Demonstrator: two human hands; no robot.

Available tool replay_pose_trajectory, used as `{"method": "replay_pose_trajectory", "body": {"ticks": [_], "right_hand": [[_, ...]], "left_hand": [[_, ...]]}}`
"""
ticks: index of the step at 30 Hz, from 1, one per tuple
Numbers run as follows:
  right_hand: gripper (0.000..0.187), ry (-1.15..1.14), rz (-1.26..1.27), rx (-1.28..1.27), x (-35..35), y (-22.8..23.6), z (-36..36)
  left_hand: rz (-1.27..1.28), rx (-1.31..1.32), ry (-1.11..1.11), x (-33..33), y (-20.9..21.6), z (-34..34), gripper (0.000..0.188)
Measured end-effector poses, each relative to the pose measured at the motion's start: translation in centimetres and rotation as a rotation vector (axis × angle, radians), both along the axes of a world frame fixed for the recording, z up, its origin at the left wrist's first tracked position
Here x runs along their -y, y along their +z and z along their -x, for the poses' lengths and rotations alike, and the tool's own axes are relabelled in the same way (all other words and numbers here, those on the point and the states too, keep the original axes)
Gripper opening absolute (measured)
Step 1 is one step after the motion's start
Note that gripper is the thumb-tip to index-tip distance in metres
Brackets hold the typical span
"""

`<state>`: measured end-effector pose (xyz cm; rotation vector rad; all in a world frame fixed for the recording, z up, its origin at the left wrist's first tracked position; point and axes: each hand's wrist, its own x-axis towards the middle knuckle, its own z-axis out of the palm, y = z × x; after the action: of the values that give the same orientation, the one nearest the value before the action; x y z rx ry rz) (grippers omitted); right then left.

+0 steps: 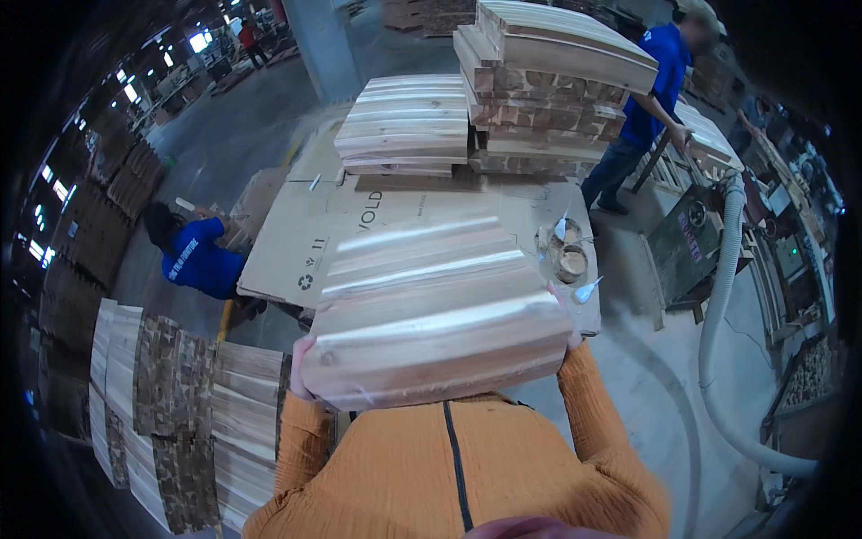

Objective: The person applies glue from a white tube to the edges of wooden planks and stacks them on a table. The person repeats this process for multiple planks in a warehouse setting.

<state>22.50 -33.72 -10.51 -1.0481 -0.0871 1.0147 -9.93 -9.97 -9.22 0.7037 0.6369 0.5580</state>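
A wide wooden panel (431, 310), made of joined strips with light and darker bands, is held in front of my body above the near side of a cardboard-covered table (314, 216). My left hand (304, 366) grips its left edge near the lower corner. On the opposite edge, my right hand (566, 316) is closed round the side, its fingers partly hidden by the wood. To the right of the panel, small round containers (572, 262) of brownish stuff stand on the table, with a white-tipped squeeze bottle (588, 290) beside them.
Behind the panel stand a low stack of panels (404, 121) and a taller stack (557, 85). More wooden stacks (180, 395) fill the lower left. A person in blue (202, 256) crouches left; another (655, 90) stands right. A pale hose (718, 341) runs down the right.
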Motion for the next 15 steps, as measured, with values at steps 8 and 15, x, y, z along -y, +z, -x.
{"method": "replay_pose_trajectory", "body": {"ticks": [8,15], "right_hand": [[0.063,0.092,-0.482,-0.29,-0.7,2.6,-4.7],[0.068,-0.002,-0.427,-0.183,-4.8,7.4,-7.1]], "left_hand": [[-0.014,0.33,0.071,-1.2,6.7,-3.2,0.066],[-1.711,-0.547,0.356,-4.9,7.4,-7.2,0.096]]}}
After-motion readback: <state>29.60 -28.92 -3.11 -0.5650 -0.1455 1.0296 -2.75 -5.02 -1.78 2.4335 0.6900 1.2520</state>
